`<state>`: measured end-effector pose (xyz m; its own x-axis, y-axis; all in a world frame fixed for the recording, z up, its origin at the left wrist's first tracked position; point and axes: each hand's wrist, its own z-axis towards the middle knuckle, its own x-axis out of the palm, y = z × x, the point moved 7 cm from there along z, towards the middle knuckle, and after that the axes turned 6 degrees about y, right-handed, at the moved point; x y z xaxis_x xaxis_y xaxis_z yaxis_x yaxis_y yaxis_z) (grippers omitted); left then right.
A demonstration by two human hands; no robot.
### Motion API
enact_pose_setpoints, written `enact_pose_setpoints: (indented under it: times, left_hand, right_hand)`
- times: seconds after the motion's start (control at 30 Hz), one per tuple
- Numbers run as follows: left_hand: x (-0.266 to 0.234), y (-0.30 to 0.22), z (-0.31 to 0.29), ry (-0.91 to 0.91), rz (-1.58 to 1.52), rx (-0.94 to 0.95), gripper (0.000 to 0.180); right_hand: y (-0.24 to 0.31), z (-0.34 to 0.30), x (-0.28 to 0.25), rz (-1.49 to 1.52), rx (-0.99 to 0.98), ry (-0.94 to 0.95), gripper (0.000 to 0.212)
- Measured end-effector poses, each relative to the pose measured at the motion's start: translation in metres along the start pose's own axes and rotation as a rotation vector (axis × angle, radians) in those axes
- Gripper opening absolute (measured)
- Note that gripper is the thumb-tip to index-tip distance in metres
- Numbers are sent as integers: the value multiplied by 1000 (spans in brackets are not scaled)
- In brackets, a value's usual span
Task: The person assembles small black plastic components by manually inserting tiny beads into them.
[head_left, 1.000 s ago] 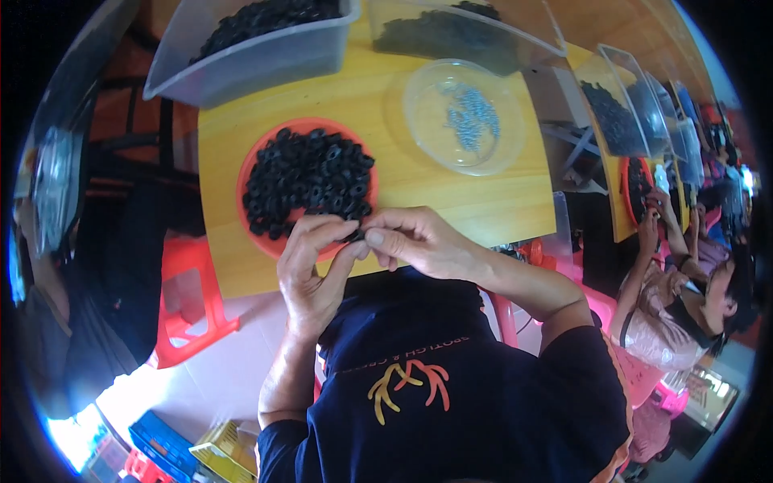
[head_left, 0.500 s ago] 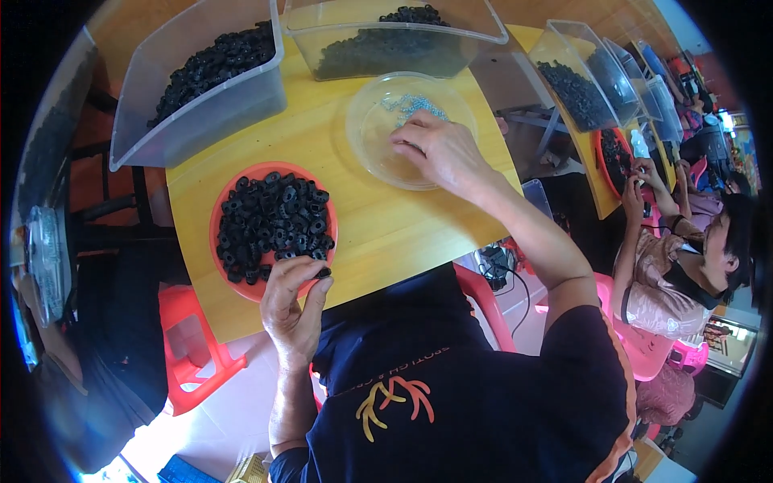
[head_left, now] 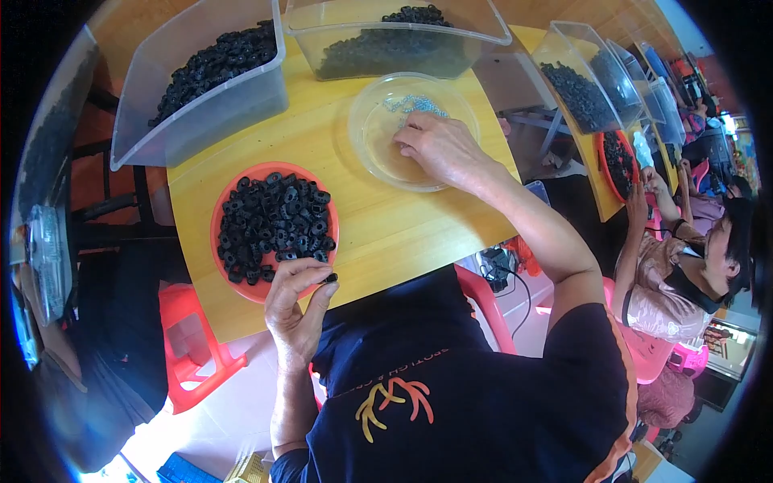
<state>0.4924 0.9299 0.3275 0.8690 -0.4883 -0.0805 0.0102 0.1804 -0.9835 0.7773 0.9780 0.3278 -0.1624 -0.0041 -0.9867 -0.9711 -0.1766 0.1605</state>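
Note:
Between the thumb and fingertips of my left hand (head_left: 295,310) is a small black plastic part (head_left: 331,278), held at the near right edge of a red bowl (head_left: 244,291). That bowl is heaped with similar black parts (head_left: 274,211). My right hand (head_left: 447,153) reaches into a clear round bowl (head_left: 370,149), fingers bent and drawn together. Small shiny bluish-silver pieces (head_left: 415,103) lie at that bowl's far side, just beyond my knuckles. Whatever the right fingertips pinch, if anything, is hidden under the hand.
Both bowls stand on a yellow wooden table (head_left: 378,241). Two translucent bins of black parts, one at the far left (head_left: 205,133) and one at the back (head_left: 394,60), border it. A red stool (head_left: 197,386) is at the left. On the right, a co-worker (head_left: 668,282) sits at another table.
My right fingers have curled in slightly over the clear bowl. The left hand keeps the black part, which has turned a little. The co-worker's hands have shifted down beside their own red bowl.

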Motion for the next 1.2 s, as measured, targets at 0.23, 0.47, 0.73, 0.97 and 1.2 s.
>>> enact_pose_setpoints:
  times: [0.23,0.47,0.73,0.97,1.2]
  left_hand:
    - [1,1,-2,18,8,-7,29]
    - [0,8,-7,19,-278,-49,27]
    - [-4,19,-7,-30,-336,-199,22]
    - [-12,20,-17,-34,-401,-211,21]
    - [-26,16,-31,-30,-378,-175,20]
  right_hand:
    - [4,4,2,-107,-46,15,13]
    - [-7,-2,-10,845,203,1,16]
    - [63,-19,6,1632,204,121,23]
    - [144,-29,6,1620,35,272,22]
    - [176,-29,18,1573,-35,316,18]
